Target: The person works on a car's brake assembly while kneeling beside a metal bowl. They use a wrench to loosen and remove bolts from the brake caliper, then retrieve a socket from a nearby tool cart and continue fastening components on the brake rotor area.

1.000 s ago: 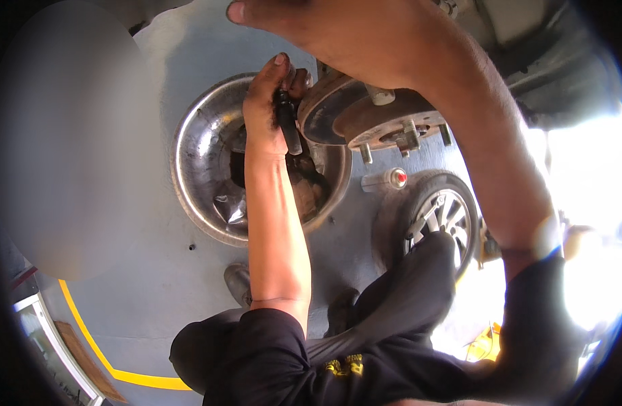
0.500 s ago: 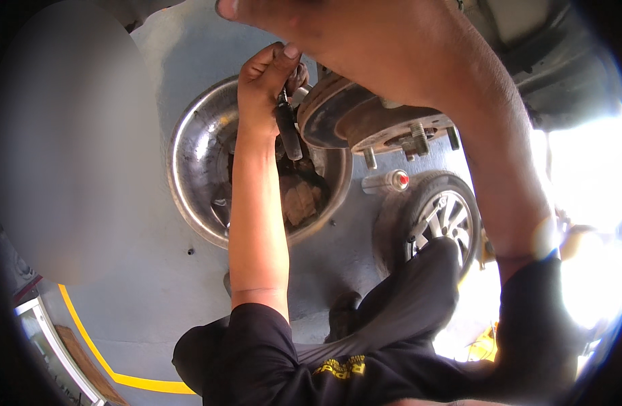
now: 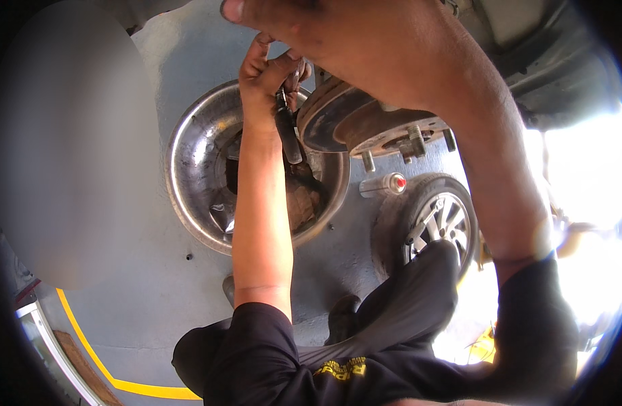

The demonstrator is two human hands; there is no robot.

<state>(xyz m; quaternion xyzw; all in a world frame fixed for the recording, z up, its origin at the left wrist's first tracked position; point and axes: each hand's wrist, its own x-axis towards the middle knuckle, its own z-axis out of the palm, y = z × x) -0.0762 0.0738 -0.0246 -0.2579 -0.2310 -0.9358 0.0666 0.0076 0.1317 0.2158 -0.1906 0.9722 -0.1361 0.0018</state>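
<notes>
Up near top centre: left hand closed around the upper end of a dark, slim tool, fingers wrapped tight, thumb side toward the brake disc. Tool long axis near vertical, slight lean to lower right; handle end hangs below the grip, working end hidden inside the fist and behind the disc edge, so tip contact cannot be told. Tool lies just left of the disc rim, touching or nearly so; which of the two, not resolvable.

Right hand higher and closer to the camera, large and blurred, spread over the top of the hub; thumb tip visible at upper left. Whether closed on anything: cannot tell, palm side hidden. Left hand clearly nearer the tool; right forearm crosses above the hub toward the lower right.

Tool appearance: black, narrow, matt, roughly straight, no markings legible.

Disc rusty brown on its face, grey at the edge, wheel studs projecting from the hub. Below on the grey floor: polished metal basin with dark parts inside, a small silver spray can with red cap lying on its side, a removed wheel lying flat. Yellow line at lower left.
</notes>
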